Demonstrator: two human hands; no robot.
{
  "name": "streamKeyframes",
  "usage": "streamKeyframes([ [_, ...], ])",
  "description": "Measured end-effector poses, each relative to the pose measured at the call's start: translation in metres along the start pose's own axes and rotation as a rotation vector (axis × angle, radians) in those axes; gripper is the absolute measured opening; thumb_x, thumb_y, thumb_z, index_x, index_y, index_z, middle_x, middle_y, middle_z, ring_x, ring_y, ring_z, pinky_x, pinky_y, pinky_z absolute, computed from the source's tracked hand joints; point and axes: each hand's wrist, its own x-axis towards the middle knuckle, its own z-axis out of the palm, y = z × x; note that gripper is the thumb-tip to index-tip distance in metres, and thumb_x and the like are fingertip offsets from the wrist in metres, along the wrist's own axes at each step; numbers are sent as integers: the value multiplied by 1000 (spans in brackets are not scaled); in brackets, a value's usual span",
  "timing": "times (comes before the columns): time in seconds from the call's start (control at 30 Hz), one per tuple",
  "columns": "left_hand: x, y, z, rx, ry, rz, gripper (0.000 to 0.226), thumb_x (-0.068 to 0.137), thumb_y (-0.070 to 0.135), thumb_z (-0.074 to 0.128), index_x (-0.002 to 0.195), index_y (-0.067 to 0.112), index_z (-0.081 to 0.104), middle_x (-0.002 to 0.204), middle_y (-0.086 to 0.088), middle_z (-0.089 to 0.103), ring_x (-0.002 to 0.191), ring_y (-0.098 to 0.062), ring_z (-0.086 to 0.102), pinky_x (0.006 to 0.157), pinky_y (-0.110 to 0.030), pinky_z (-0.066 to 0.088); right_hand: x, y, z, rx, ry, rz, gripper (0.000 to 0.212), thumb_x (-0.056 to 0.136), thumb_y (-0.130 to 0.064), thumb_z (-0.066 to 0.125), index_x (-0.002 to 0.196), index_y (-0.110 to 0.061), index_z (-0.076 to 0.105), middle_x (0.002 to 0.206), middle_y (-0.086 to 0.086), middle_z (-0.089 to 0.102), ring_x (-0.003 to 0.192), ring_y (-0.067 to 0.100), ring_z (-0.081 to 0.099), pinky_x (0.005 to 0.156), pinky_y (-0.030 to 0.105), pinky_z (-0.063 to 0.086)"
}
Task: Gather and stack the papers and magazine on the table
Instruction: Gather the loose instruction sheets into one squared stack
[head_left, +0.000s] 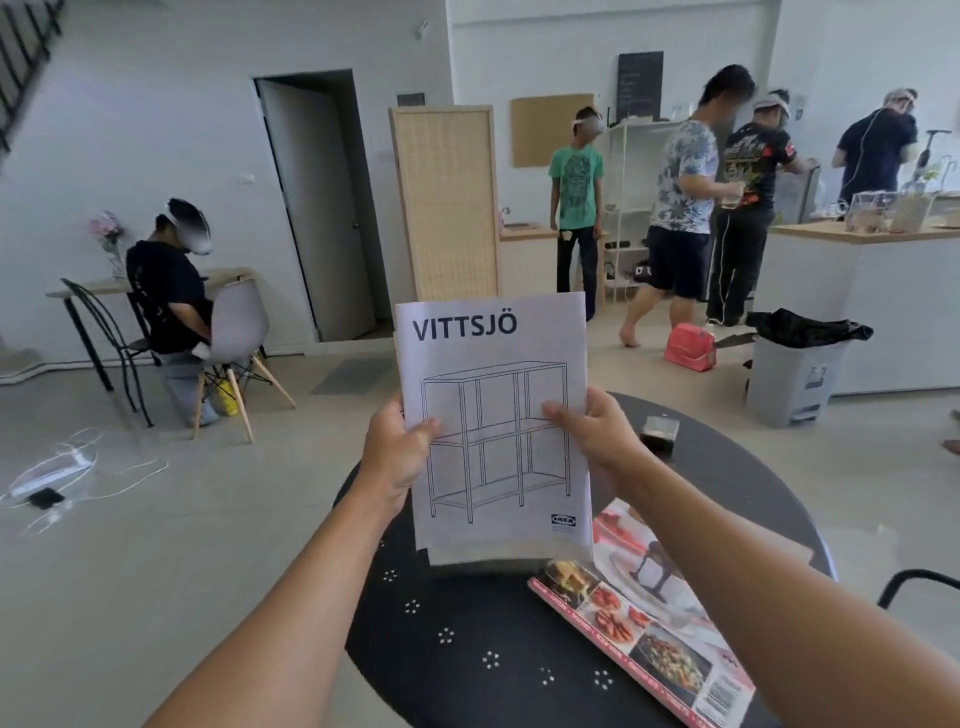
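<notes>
I hold a white bundle of papers (493, 374) upright above the round black table (467, 654); its front sheet reads VITTSJÖ and shows a shelf drawing. My left hand (397, 452) grips its left edge and my right hand (597, 431) grips its right edge, thumbs on the front. The lower edge of the papers hangs just over the tabletop. A colourful food magazine (639, 623) lies flat on the table at the right, partly under my right forearm.
A small dark box (658, 430) sits at the table's far side. A black chair arm (914, 582) is at the right. Beyond are a grey bin (795, 374), a red bag (691, 347), a white counter, several standing people, and a seated person at the left.
</notes>
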Motion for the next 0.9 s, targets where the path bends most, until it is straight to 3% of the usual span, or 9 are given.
streamKeyframes([
  [0.2,21,-1,-45,55,78,36,26,92,-1,64,116,8,64,108,-6,72,99,-23,68,82,-34,53,7,-1,51,13,-76,-67,23,96,-12,61,119,-14,61,110,1,74,97,14,73,77,26,60],
  [0.33,25,-11,-60,43,99,25,28,90,-5,64,116,6,65,100,0,74,94,-19,70,87,-37,55,9,10,68,-17,-109,-83,24,96,-11,60,119,-19,63,114,-1,74,105,17,71,89,34,57],
  [0.43,26,-18,-64,34,88,31,30,89,-5,65,116,8,65,102,-1,75,98,-22,71,85,-35,56,11,15,72,-28,-117,-82,27,93,-11,64,119,-20,64,112,-3,75,104,15,71,90,34,56],
  [0.53,28,-16,-65,11,81,71,35,87,5,72,119,11,62,107,-4,74,99,-20,71,83,-32,56,16,13,71,-14,-90,-88,35,86,-10,73,118,-15,61,109,3,75,99,19,73,86,35,59],
  [0.67,36,-11,-68,-155,95,103,51,75,31,78,119,16,58,115,-8,73,104,-25,71,88,-41,56,21,5,71,5,-71,-136,38,83,-8,75,118,-13,60,107,6,75,96,20,74,82,33,59],
  [0.8,41,-13,-62,-94,125,113,21,95,15,61,116,16,61,111,-6,73,105,-25,69,88,-40,56,26,2,73,-13,-36,-136,29,91,-11,66,119,-11,61,109,9,73,99,26,72,83,39,60],
  [0.9,44,-11,-58,-69,178,121,19,100,10,52,116,12,61,106,-4,72,100,-22,70,78,-34,55,27,0,76,22,-25,-128,25,96,-11,59,120,-13,60,109,6,73,95,23,72,80,37,60],
])
